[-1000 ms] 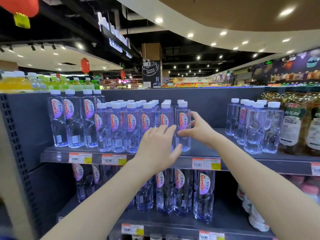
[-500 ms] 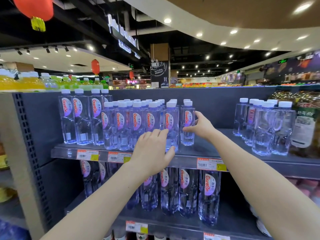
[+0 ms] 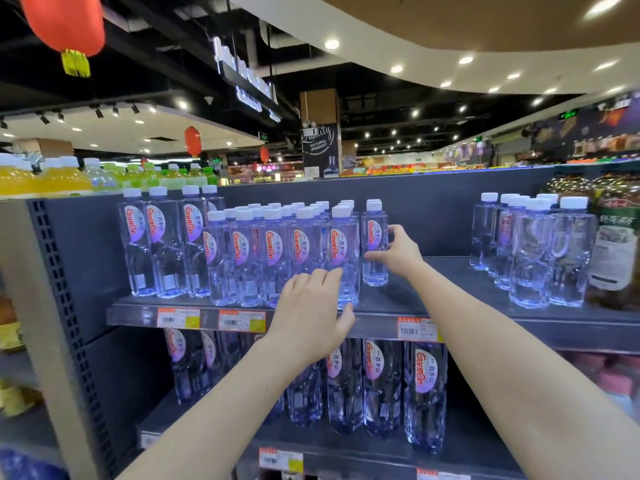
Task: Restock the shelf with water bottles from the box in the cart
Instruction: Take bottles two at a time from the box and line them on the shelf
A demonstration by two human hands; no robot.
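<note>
Closer now, right hand (image 3: pixel 394 252) fingers pinch bottle (image 3: pixel 374 242) on dark shelf (image 3: pixel 433 299) — left hand (image 3: pixel 311 318) spread, empty.

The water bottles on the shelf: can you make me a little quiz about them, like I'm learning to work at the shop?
1. True or false: the right hand is touching the bottle at the right end of the water bottle group.
2. What colour are the caps on these bottles? A) red B) white C) green
3. Fill in: the left hand is in front of the ____ row of bottles on the upper shelf.

Key: 1 true. 2 B. 3 front.
</note>
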